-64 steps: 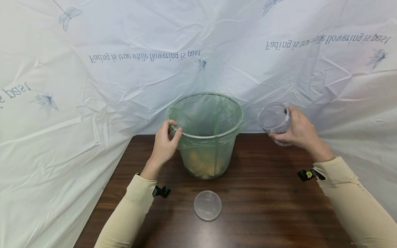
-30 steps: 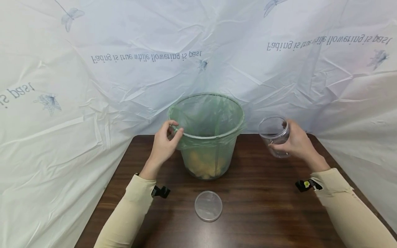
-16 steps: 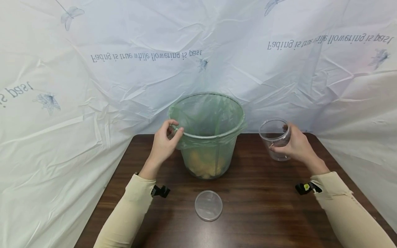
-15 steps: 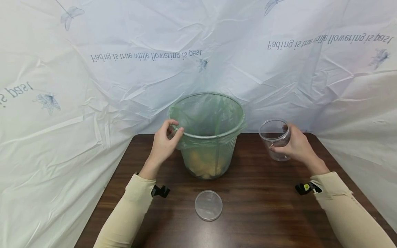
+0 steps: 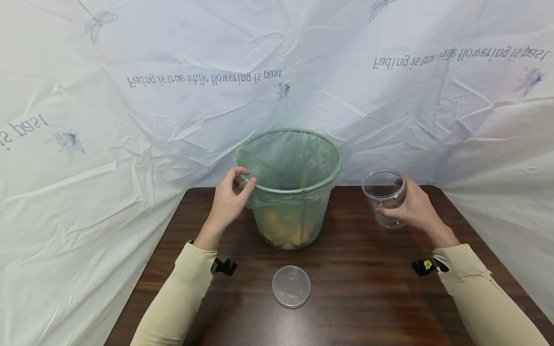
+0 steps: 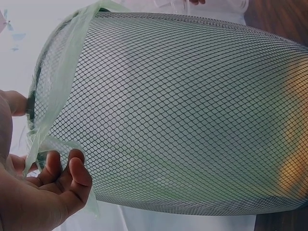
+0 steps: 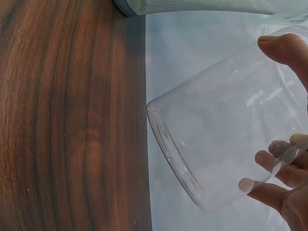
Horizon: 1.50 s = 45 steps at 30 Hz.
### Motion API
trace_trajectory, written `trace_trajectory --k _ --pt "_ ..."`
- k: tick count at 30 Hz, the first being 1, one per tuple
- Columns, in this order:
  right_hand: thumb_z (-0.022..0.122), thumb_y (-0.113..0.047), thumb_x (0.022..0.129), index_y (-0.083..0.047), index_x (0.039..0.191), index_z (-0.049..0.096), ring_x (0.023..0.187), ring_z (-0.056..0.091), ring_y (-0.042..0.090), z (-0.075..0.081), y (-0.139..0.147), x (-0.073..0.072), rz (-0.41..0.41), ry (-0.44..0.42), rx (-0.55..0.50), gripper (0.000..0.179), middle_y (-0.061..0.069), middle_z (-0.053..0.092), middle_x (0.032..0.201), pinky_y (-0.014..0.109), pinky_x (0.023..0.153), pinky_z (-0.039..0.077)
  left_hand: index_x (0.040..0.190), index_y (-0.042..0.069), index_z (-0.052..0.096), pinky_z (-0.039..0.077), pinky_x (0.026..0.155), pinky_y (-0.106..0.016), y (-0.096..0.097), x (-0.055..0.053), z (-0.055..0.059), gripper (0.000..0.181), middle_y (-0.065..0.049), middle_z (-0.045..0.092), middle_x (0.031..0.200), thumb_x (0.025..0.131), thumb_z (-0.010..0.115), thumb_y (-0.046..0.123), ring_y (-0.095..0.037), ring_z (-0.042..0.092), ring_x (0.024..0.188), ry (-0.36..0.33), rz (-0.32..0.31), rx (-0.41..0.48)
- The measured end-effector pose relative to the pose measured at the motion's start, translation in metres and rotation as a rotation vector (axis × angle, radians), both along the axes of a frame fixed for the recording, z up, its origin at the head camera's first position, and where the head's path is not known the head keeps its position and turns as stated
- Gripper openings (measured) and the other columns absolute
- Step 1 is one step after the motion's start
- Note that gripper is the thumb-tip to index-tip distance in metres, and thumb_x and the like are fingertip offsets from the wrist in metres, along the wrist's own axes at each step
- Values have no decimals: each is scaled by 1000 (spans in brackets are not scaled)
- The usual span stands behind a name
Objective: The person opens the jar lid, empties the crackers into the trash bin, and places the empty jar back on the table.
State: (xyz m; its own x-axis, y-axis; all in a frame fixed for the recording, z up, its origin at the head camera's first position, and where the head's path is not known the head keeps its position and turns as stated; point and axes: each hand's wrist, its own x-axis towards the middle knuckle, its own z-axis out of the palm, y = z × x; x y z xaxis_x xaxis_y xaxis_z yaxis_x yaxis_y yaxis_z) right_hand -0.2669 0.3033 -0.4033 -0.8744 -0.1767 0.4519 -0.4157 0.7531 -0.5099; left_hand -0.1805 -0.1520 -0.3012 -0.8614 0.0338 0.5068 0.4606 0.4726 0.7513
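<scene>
My left hand (image 5: 229, 199) pinches the near left rim of a mesh wastebasket (image 5: 318, 211) lined with a thin green plastic bag (image 5: 281, 158). In the left wrist view the fingers (image 6: 79, 175) curl at the bag's folded edge, with the thumb side over the rim. Yellowish lumps (image 5: 287, 228) show through the basket's lower wall. To the right, my right hand (image 5: 415, 204) grips a clear plastic jar (image 5: 381, 192) round its side, mouth up. The jar (image 7: 216, 115) looks see-through with nothing inside. A round clear lid (image 5: 291, 287) lies flat on the table in front of the basket.
The dark wooden table (image 5: 355, 293) has its back edge just behind the basket. White printed plastic sheeting (image 5: 195, 115) hangs behind it and on both sides. Black wrist-worn cameras (image 5: 225, 266) sit on both sleeves.
My right hand has lowered the jar toward the table and turned it from tilted to nearly upright. The left hand, basket and lid stay where they were.
</scene>
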Motion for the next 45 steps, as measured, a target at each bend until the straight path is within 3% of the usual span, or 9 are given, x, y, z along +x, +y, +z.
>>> trace_trajectory --k 10,17,34,45 --pt "94 -32 60 -1 142 37 108 52 44 -5 0 2 -15 -17 -8 105 25 52 121 63 83 43 115 -1 54 32 56 -27 -1 -1 -1 26 -9 44 75 97 59 17 -24 36 58 11 -10 7" --pt "94 -34 59 1 138 40 106 54 44 -12 0 4 -32 -19 -35 101 24 53 119 62 82 44 115 -1 54 33 57 -27 0 -1 -2 26 -9 43 75 97 59 17 -20 36 58 5 -11 2" --pt "93 -27 61 3 139 39 103 55 43 -25 -1 9 -22 9 -74 99 26 53 120 60 81 44 115 -1 54 32 58 -28 1 2 0 25 -9 42 76 97 58 16 -22 36 60 9 -2 -3" --pt "92 -30 63 6 136 37 104 54 43 -34 0 10 -70 -33 -79 99 27 50 121 59 81 45 115 -1 54 32 57 -28 0 0 -1 25 -9 43 76 97 58 17 -24 37 60 5 -6 2"
